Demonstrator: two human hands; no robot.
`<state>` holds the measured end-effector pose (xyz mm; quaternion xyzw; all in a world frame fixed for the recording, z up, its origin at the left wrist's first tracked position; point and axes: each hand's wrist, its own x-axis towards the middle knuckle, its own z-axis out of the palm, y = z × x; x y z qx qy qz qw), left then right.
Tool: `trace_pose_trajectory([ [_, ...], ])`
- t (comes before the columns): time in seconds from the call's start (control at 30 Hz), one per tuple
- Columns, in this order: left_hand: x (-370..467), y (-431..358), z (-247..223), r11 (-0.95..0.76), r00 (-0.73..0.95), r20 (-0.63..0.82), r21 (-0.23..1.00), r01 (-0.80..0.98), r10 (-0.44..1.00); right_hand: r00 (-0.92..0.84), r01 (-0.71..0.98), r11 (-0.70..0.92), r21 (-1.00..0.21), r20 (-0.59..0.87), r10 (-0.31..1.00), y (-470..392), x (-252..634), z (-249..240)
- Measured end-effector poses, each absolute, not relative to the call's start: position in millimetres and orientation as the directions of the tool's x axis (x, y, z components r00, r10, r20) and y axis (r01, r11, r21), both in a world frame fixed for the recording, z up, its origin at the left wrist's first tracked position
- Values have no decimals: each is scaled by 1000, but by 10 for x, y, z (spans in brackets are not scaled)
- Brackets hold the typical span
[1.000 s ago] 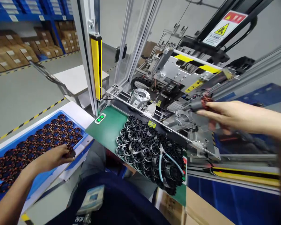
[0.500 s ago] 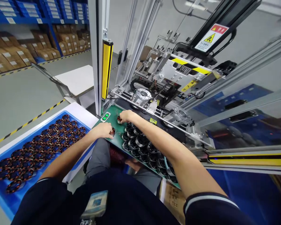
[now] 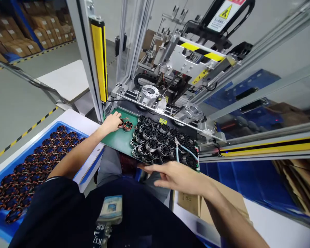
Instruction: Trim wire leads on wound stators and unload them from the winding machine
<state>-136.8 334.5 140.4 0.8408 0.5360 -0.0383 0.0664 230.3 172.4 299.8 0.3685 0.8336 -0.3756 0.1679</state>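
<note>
My left hand [image 3: 112, 122] is at the left end of the green mat [image 3: 112, 139]. Its bent fingers close on the edge of a copper-wound motor stator [image 3: 121, 124] and partly hide it. A second wound stator [image 3: 127, 126] lies against the first, on its right. My right hand [image 3: 177, 176] hangs over the mat's front edge, holding nothing, index finger stretched left and the others loosely bent. Just beyond it, several black and silver ring-shaped motor parts [image 3: 152, 144] stand in close rows. Pliers with light blue handles [image 3: 187, 151] lie on top of them.
A blue tray [image 3: 48, 132] of wound stators stands on the white table at left. Behind the mat, a machine holds round metal fixtures [image 3: 147, 95] behind a rail. A yellow light-curtain post [image 3: 99, 60] rises at left. Cardboard [image 3: 222, 196] lies at lower right.
My right hand has left the stators, moving back and right, and its fingers have opened. The two stators now sit side by side on the mat. The view has shifted right.
</note>
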Motion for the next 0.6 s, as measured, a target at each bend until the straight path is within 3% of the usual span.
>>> trace_pose_trajectory([
  [0.13,-1370,3267,1253,-352,361,-61,125,928,931,-528,819,171,-547,-604,597,1125,2811,2614],
  [0.3,-1231,2811,1295,-237,231,53,220,946,971,-431,766,-12,-643,-528,732,701,3189,2449],
  [0.4,-914,2404,1454,-341,240,279,408,847,930,-387,737,48,-674,-363,848,743,3207,2510],
  [0.47,-620,2150,1538,-502,285,445,512,697,849,-327,774,172,-610,-152,933,915,3152,2483],
  [0.53,-320,1973,1571,-608,351,522,481,632,777,-291,835,287,-469,66,954,1141,3071,2363],
  [0.6,-76,1905,1549,-636,378,545,431,640,749,-303,880,348,-323,183,935,1353,2987,2185],
])
